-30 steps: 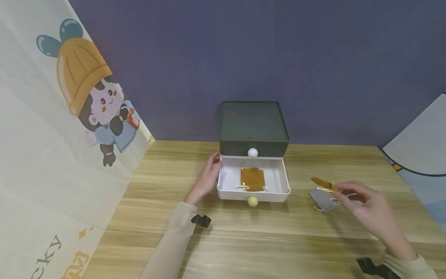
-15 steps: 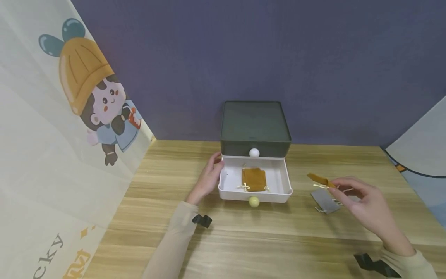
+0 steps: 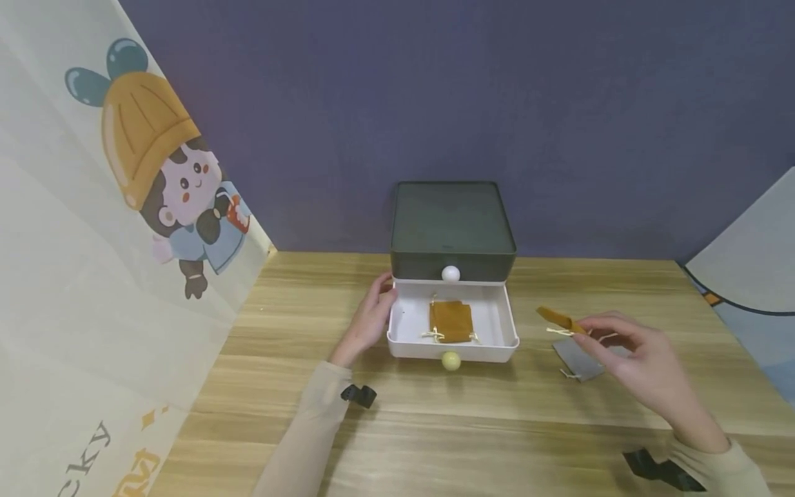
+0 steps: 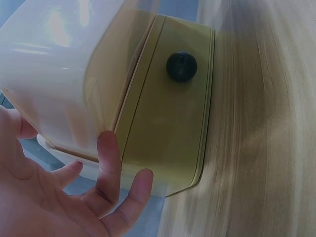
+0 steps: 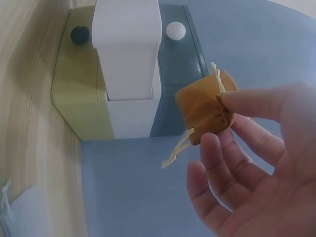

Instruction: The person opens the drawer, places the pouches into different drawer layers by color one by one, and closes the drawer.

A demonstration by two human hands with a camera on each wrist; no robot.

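My right hand (image 3: 646, 362) pinches a mustard-brown drawstring pouch (image 3: 555, 317) between thumb and fingers, above the table to the right of the drawer box. In the right wrist view the held pouch (image 5: 202, 101) shows its cream cords hanging loose. The white middle drawer (image 3: 497, 321) is pulled out, and another mustard-brown pouch (image 3: 451, 322) lies flat inside it. My left hand (image 3: 366, 321) rests against the drawer's left side. In the left wrist view the fingers of that left hand (image 4: 69, 197) are spread loosely along the white and yellow-green side.
A grey drawstring pouch (image 3: 576, 357) lies on the wooden table (image 3: 472, 428), partly under my right hand. The box has a dark green top tier (image 3: 453, 217) with a white knob, and a yellow-green bottom tier (image 4: 163, 118). A dark blue panel (image 3: 447, 90) stands behind.
My right hand has moved slightly left with the held pouch, toward the drawer. My left hand and the drawer have stayed in place.
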